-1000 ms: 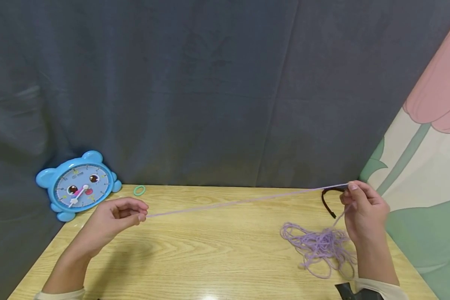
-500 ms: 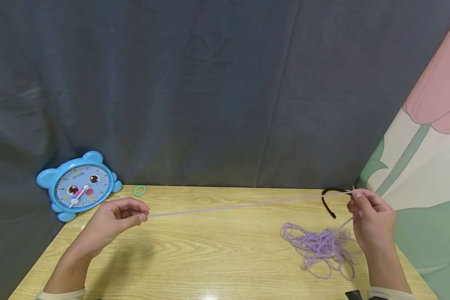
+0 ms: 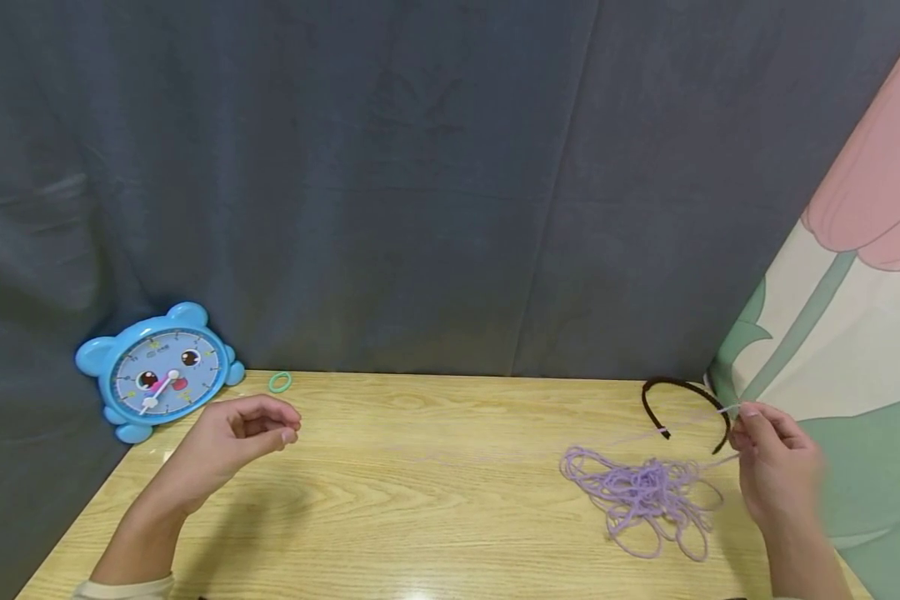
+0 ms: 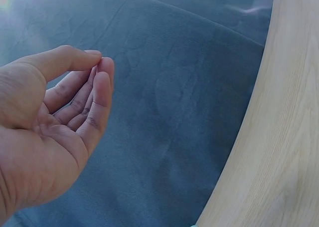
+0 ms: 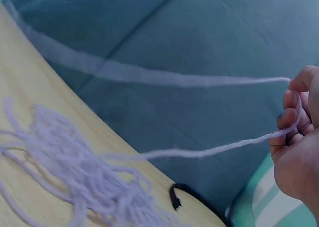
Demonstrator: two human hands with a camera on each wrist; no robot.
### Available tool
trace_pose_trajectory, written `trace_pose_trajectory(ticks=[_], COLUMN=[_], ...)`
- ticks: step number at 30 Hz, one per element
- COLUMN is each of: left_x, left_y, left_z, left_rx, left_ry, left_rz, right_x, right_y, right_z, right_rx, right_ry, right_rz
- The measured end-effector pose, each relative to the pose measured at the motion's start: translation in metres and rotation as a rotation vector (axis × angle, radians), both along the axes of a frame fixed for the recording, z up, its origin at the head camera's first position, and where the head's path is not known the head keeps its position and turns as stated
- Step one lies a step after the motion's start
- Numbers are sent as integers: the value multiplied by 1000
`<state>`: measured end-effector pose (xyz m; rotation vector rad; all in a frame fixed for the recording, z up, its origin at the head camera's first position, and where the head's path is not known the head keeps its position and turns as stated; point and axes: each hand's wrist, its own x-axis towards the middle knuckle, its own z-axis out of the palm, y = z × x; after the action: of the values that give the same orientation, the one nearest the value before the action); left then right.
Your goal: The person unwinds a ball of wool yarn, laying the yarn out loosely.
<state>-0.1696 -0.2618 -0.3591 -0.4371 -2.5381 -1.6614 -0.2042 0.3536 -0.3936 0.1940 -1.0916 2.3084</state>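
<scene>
Purple yarn (image 3: 648, 490) lies in a loose tangle on the table's right side. My right hand (image 3: 780, 467) pinches a strand of it between thumb and fingertips. In the right wrist view, one length of the strand (image 5: 199, 152) runs back to the pile. The other, a blurred length (image 5: 149, 77), trails off leftward through the air. On the left, my left hand (image 3: 236, 442) is raised above the table with curled fingers, thumb tip meeting the index fingertip. No yarn shows between those fingers in the left wrist view.
A blue bear-shaped clock (image 3: 167, 375) leans at the back left. Beside it lies a small green ring (image 3: 280, 382). A black headband (image 3: 682, 382) rests behind the yarn pile. Dark curtain (image 3: 420, 183) hangs along the table's back edge.
The yarn was stretched taut between both hands; its left end has come free of my left hand and flies rightward. My right hand has moved right and slightly down. My left hand stays nearly still.
</scene>
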Motion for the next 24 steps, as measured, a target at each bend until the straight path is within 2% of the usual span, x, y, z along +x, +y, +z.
trace_pose_trajectory(ticks=[3,7,10,16,19,24], left_x=[0,0,1,0,-1,-3], left_y=[0,0,0,2,4,5], left_z=[1,1,2,3,4,5], left_rx=[-3,-2,4,1,-4,-3], left_ry=[-7,-17,-18,-20,-21,-1], left_rz=[3,3,0,9,5,-20], right_x=[1,2,0,-4,0,8], right_y=[11,20,22,29,39,58], right_z=[-1,-4,-9,-20,-26,-33], right_rx=[-71,-104,-67,50,190,486], right_ry=[-28,-82,-110,-176,-305,-641], right_rz=[-43,-15,37,41,-10,-188])
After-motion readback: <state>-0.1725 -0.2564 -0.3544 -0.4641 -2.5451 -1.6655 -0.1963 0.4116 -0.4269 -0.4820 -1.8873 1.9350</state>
